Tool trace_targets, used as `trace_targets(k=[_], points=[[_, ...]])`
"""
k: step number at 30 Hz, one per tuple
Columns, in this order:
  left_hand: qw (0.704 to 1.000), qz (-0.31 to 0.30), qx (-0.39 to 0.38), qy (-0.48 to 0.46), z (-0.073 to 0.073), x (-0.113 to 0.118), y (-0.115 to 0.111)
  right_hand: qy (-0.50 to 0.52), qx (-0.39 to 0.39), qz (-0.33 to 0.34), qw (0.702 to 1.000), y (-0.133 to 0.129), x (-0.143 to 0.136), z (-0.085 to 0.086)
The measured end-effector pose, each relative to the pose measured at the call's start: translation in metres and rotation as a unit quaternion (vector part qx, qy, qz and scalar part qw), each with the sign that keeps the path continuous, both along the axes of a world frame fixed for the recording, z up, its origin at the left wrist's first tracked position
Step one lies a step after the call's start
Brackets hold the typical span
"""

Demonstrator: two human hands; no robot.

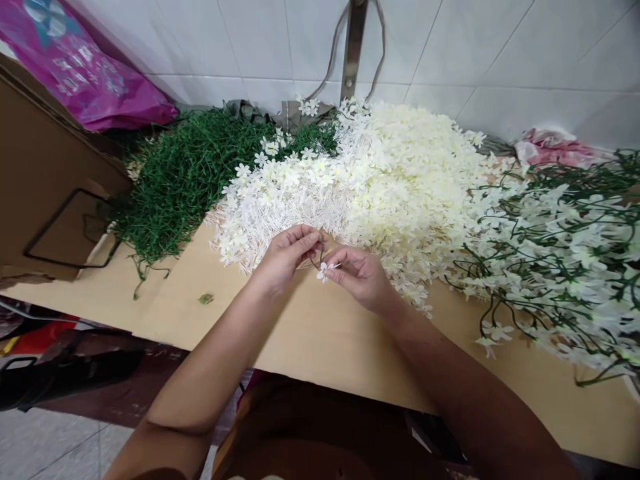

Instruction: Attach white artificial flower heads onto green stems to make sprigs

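Over the front of the table, my left hand point(293, 257) pinches a thin green plastic stem point(321, 252) between thumb and fingers. Close beside it, my right hand point(363, 277) is closed on a small white artificial flower point(325, 271) near the stem's lower end. Whether flower and stem are joined I cannot tell. Just behind both hands lies a big heap of loose white and cream flowers point(410, 180) with pale stalks. A pile of green plastic stems point(185, 173) stands to the left of it.
Stems with white flowers on them point(565, 260) are heaped at the right. A cardboard box point(50, 173) stands at the left with a purple bag point(95, 73) above it. A tiled wall point(450, 47) closes off the back of the wooden table point(310, 333).
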State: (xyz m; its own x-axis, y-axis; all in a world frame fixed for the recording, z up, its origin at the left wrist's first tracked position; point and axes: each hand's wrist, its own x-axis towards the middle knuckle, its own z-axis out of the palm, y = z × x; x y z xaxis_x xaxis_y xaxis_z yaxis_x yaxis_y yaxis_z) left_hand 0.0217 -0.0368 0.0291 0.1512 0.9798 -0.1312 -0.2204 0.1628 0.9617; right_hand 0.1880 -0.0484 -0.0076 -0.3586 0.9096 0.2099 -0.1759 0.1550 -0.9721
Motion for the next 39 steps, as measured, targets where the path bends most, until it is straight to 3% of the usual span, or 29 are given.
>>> trace_targets(k=[3, 8, 18, 25, 31, 33, 39], points=[[0.996, 0.023, -0.043, -0.08, -0.003, 0.001, 0.004, 0.046, -0.061, -0.001, 0.997, 0.003, 0.004, 0.001], [0.994, 0.04, -0.032, -0.101, -0.007, -0.007, 0.008, 0.112, -0.166, -0.05, 0.978, 0.01, 0.011, -0.001], [0.989, -0.078, 0.06, 0.113, -0.022, 0.0, -0.001, 0.144, -0.212, -0.051, 0.965, 0.013, 0.015, 0.005], [0.99, -0.094, 0.077, 0.077, -0.025, 0.001, -0.002, 0.163, -0.25, -0.035, 0.954, 0.012, 0.012, -0.001], [0.999, 0.02, 0.047, -0.009, -0.015, -0.004, 0.003, 0.161, -0.248, -0.04, 0.954, 0.013, 0.013, 0.003], [0.999, 0.027, 0.032, -0.026, -0.013, -0.006, 0.003, 0.151, -0.246, -0.037, 0.957, 0.013, 0.013, 0.003], [0.99, -0.125, -0.05, -0.04, -0.021, -0.001, -0.003, 0.141, -0.238, -0.037, 0.96, 0.013, 0.016, 0.005]])
